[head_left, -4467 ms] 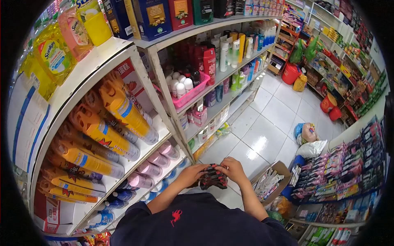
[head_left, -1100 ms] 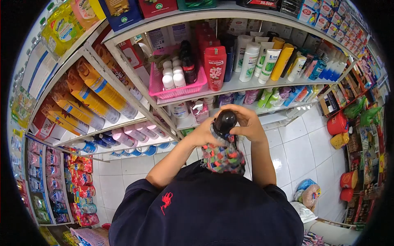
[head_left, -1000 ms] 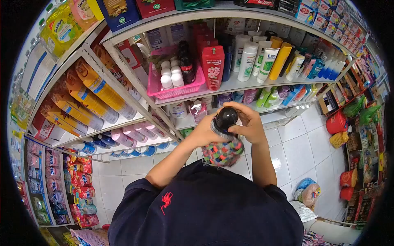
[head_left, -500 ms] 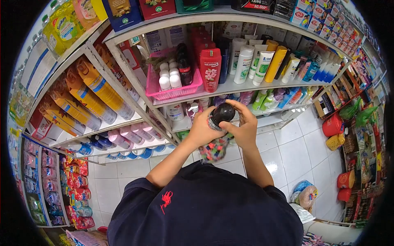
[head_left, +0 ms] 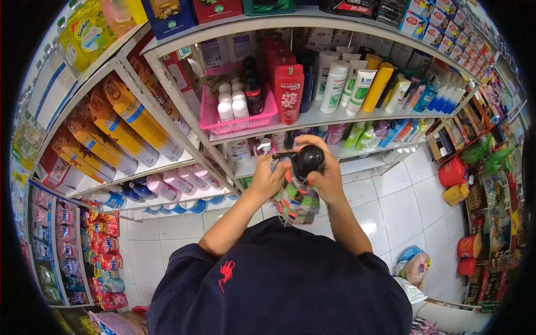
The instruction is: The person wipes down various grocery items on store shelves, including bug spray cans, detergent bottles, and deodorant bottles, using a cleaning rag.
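Observation:
A bottle with a rounded, glossy black top (head_left: 310, 159) is held up between my hands, in front of my chest. My right hand (head_left: 328, 176) wraps round its right side, thumb just below the top. My left hand (head_left: 268, 180) is closed at the bottle's left, thumb bent over its fingers, seemingly gripping a multicoloured cloth (head_left: 296, 202). A narrow dark piece reaches from the top toward the left fingers. The cloth hangs blurred between the hands and hides most of the bottle's body.
Ahead, a white shelf (head_left: 329, 125) carries a pink basket (head_left: 240, 124), a red shampoo bottle (head_left: 288, 95) and several tubes. Yellow spray cans (head_left: 131, 120) fill the left shelves. Bags (head_left: 414, 263) lie on the tiled floor at right.
My left hand has shifted left, off the bottle's neck and into a closed grip. The bottle's black top has moved slightly toward me, and the cloth has swung and spread between the hands.

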`<action>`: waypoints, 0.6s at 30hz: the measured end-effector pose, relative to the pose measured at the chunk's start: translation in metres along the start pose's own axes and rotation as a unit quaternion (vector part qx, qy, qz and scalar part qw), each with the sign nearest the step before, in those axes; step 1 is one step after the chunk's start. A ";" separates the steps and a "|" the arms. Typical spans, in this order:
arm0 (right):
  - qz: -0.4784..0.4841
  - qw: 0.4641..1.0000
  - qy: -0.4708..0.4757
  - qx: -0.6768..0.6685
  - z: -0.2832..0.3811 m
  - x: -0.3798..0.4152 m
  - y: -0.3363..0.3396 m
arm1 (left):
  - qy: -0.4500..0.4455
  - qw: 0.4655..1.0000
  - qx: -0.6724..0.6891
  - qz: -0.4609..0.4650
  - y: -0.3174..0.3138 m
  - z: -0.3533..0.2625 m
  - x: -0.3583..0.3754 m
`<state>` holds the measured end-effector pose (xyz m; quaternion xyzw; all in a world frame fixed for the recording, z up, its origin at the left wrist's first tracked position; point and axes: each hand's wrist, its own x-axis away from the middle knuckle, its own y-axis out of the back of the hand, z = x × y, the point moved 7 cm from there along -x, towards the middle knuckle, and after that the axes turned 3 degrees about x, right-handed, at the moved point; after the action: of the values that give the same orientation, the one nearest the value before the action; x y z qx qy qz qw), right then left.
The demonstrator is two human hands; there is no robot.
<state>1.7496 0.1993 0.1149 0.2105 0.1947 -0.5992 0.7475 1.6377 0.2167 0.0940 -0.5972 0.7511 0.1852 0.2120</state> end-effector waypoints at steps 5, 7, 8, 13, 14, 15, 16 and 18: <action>-0.112 0.983 -0.037 -0.140 -0.033 0.015 0.022 | 0.051 0.975 -0.091 -0.194 0.038 0.007 0.000; -0.094 0.980 -0.078 -0.155 -0.037 0.016 0.024 | 0.072 0.975 0.009 -0.212 0.044 0.001 -0.006; -0.090 0.974 -0.140 -0.156 -0.046 0.016 0.024 | 0.063 0.979 0.010 -0.194 0.044 -0.001 -0.009; 0.063 0.977 -0.170 -0.116 -0.042 0.020 -0.004 | 0.074 0.971 -0.172 -0.148 0.041 -0.005 -0.019; 0.064 0.971 -0.187 -0.136 -0.042 0.020 -0.009 | 0.086 0.974 -0.177 -0.115 0.035 -0.003 -0.020; 0.063 0.971 -0.187 -0.137 -0.043 0.019 -0.012 | 0.098 0.975 -0.181 -0.082 0.030 -0.003 -0.022; 0.054 0.972 -0.199 -0.116 -0.047 0.019 -0.012 | 0.221 0.966 -0.132 -0.024 0.022 -0.004 -0.019; 0.022 0.975 -0.211 -0.063 -0.054 0.020 -0.006 | 0.126 0.981 -0.147 0.003 0.014 -0.003 -0.013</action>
<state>1.7457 0.2110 0.0584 0.0358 0.0653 -0.5998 0.7967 1.6261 0.2284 0.1039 -0.6380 0.7382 0.2178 0.0253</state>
